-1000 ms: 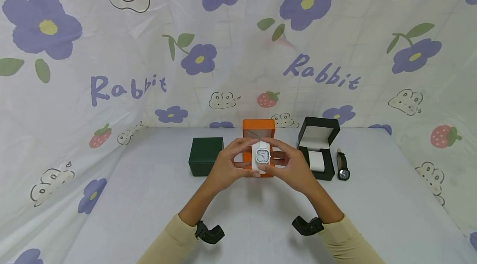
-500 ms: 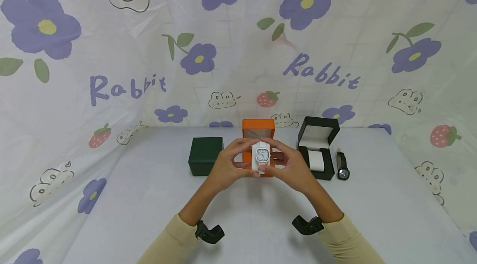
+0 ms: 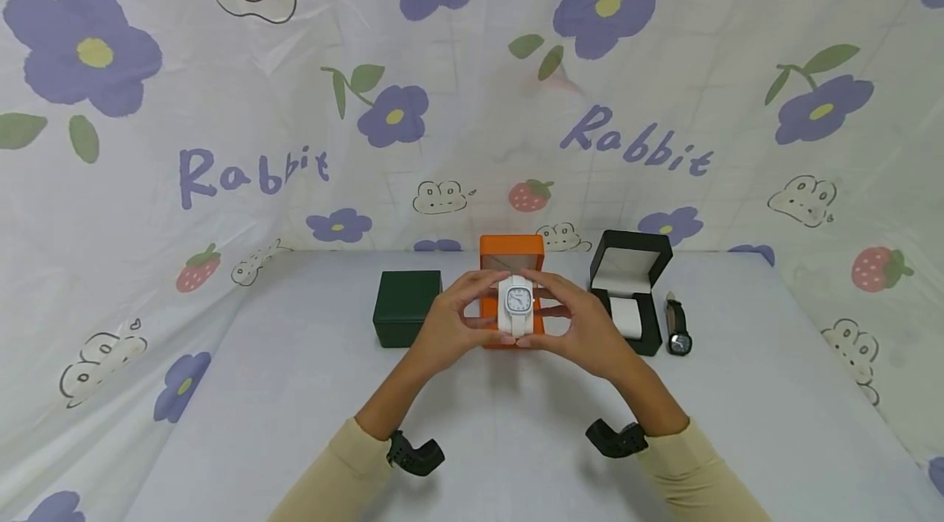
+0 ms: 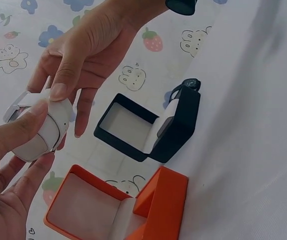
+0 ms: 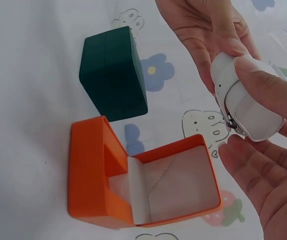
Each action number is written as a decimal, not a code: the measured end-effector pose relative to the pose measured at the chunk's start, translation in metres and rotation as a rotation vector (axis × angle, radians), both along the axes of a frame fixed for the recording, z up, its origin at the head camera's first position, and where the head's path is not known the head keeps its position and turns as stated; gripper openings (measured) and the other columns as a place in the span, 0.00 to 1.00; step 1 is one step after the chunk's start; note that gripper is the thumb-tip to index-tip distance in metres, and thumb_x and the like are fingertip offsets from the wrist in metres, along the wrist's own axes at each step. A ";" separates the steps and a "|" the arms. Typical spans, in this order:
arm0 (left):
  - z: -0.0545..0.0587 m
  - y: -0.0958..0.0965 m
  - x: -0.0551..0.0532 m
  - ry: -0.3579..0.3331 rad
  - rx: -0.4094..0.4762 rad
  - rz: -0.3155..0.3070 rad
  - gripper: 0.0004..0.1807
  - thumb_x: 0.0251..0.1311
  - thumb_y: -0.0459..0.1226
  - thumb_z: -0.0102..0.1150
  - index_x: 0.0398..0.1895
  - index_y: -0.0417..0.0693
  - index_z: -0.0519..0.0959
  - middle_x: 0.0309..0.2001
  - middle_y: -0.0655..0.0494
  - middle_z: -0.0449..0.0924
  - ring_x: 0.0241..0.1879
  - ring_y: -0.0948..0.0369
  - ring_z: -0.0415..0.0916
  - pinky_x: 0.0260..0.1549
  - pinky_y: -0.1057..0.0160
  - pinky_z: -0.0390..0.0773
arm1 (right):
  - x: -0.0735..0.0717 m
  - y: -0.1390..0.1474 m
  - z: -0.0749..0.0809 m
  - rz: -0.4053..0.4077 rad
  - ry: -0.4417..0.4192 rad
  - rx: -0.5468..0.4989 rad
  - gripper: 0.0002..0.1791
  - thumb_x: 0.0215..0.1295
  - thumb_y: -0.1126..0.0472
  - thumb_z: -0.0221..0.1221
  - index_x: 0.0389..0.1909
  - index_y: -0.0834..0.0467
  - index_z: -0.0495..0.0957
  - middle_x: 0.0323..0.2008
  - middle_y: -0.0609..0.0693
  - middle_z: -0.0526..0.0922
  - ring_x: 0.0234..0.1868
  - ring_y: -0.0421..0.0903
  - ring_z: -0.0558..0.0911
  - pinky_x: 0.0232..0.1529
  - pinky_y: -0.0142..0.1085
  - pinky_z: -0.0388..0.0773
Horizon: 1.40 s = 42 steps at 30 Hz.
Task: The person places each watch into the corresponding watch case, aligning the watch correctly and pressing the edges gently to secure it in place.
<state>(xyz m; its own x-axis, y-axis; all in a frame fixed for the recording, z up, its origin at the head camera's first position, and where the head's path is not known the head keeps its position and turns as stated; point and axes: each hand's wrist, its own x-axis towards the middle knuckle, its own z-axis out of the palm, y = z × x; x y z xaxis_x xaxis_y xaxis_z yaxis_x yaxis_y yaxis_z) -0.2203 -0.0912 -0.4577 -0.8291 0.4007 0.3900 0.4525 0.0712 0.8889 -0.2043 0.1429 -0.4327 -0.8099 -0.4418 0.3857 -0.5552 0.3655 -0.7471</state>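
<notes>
- Head view, centre: your white watch (image 3: 519, 301) sits around what appears to be a white cushion (image 3: 504, 324), its dial facing you; it is held off the worktop (image 3: 501, 440).
- Axis: the strap runs along the 12-to-6 line, so its length lies across the reach of your fingers.
- Hands: your left hand (image 3: 450, 328) comes in from 9 o'clock and your right hand (image 3: 587, 332) from 3 o'clock. Both grip the watch and cushion between thumb and fingers; neither hand is the nearer.
- Key relation (judged): the orange box (image 3: 512, 245) lies behind and below the watch in your line of sight, its raised lid at 12 o'clock. The wrist views show a gap between watch and box, so height counts more than sideways offset.
- Neighbours: the green box (image 3: 407, 310) stands at 9 o'clock from the orange box, the black box (image 3: 633, 242) at 3 o'clock.
</notes>
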 end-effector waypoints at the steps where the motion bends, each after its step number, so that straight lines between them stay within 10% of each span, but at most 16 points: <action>1: 0.000 0.000 -0.001 -0.006 -0.001 0.001 0.42 0.50 0.35 0.80 0.71 0.57 0.74 0.65 0.61 0.71 0.62 0.54 0.75 0.48 0.58 0.85 | -0.001 0.001 0.000 -0.001 -0.003 0.003 0.49 0.51 0.59 0.79 0.74 0.52 0.67 0.68 0.51 0.73 0.61 0.51 0.79 0.55 0.51 0.83; 15: -0.009 0.003 -0.015 -0.024 -0.047 0.007 0.43 0.50 0.35 0.79 0.72 0.61 0.73 0.67 0.60 0.70 0.62 0.55 0.75 0.49 0.60 0.84 | -0.015 0.003 -0.002 0.002 -0.039 0.039 0.46 0.52 0.62 0.78 0.73 0.52 0.69 0.67 0.51 0.74 0.61 0.51 0.79 0.57 0.37 0.81; 42: -0.031 0.011 -0.045 0.013 -0.272 0.108 0.43 0.51 0.36 0.79 0.72 0.47 0.72 0.68 0.47 0.72 0.61 0.43 0.74 0.54 0.45 0.81 | -0.052 0.006 -0.034 -0.041 -0.058 0.149 0.46 0.52 0.62 0.78 0.73 0.59 0.68 0.66 0.57 0.75 0.58 0.60 0.80 0.58 0.53 0.80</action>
